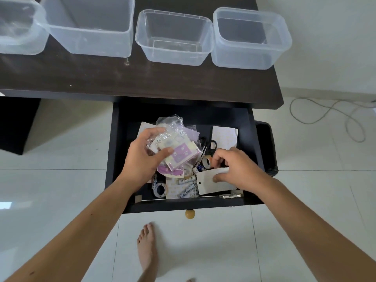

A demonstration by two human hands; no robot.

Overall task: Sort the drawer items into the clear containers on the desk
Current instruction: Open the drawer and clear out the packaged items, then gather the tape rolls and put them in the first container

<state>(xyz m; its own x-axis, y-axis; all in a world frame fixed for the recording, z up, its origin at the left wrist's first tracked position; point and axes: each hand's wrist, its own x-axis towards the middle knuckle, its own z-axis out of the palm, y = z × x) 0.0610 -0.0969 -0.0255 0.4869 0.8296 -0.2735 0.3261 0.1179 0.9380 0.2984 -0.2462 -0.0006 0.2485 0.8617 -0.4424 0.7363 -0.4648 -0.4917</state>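
1. White tiles surround a dark desk (142, 78) whose drawer (116, 159) is pulled out at 6 o'clock.
2. Left hand (140, 159) clutches a plastic packet (175, 143), lifted clear; likely bound for the tubs.
3. Right hand (236, 169) pinches a card (207, 183) at the drawer's 5 o'clock.
4. Four tubs (173, 37) wait at 12 o'clock, seemingly unfilled.

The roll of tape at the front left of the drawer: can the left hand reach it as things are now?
Probably not at once. The roll of tape lies uncovered just below the left hand, but that hand is full with a plastic bag of stickers, so it must first put the bag down.
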